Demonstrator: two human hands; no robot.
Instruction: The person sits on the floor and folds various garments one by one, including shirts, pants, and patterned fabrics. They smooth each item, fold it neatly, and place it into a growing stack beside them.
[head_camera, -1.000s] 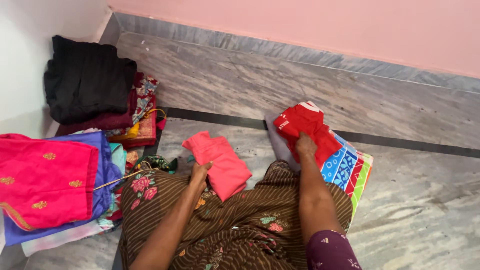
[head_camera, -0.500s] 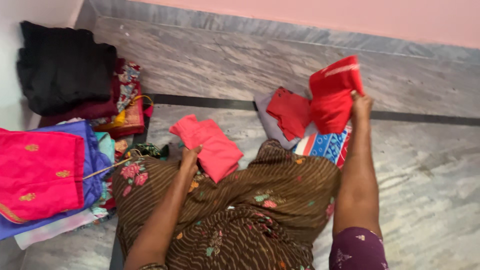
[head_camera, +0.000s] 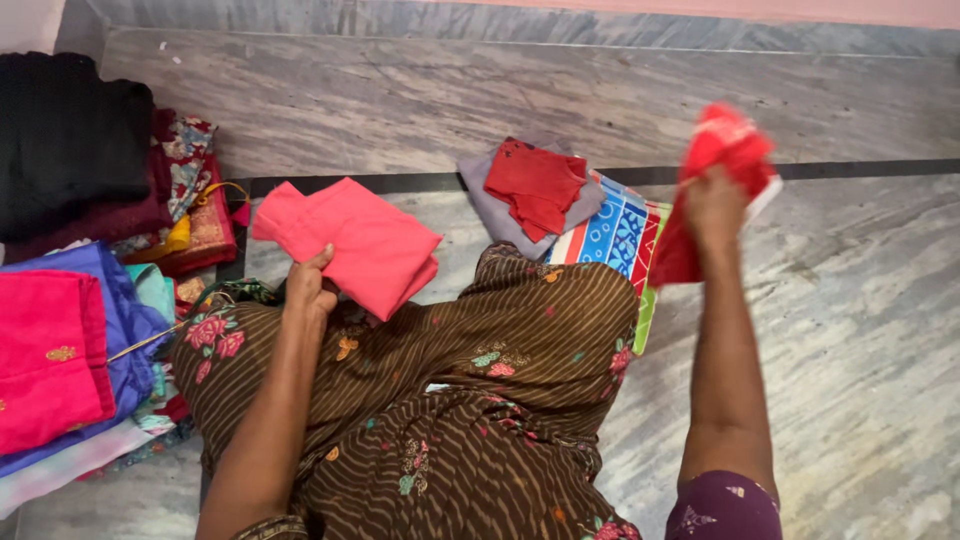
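I see my right hand (head_camera: 712, 205) raised out to the side, fingers clamped on a red cloth (head_camera: 715, 160) that hangs bunched and blurred above the floor (head_camera: 860, 330). Under and beyond that hand the marble floor lies open out to the frame's right edge, the widest free room I have. My left hand (head_camera: 308, 288) sits low by my knee, closed on the near edge of a folded pink cloth (head_camera: 350, 240), thumb on top; the cloth rests partly on my lap (head_camera: 480, 380) and partly over the floor, its far corner pointing toward the dark floor strip (head_camera: 420, 182).

Between my two hands, just past my knee, a second red piece (head_camera: 535, 185) lies on a grey cloth (head_camera: 490, 205), which overlaps a striped blue cloth (head_camera: 620, 235) whose green edge runs down beside my lap. That stack is near the right forearm but apart from it.

On my left the room is tight. A black pile (head_camera: 70, 140) sits in the corner against the wall, a maroon patterned bundle (head_camera: 190, 200) just beside it, and nearer me a magenta garment (head_camera: 45, 360) lies on a blue one (head_camera: 125, 330), reaching the frame's left edge. The pink cloth's left corner comes near the maroon bundle; I cannot tell whether they touch.
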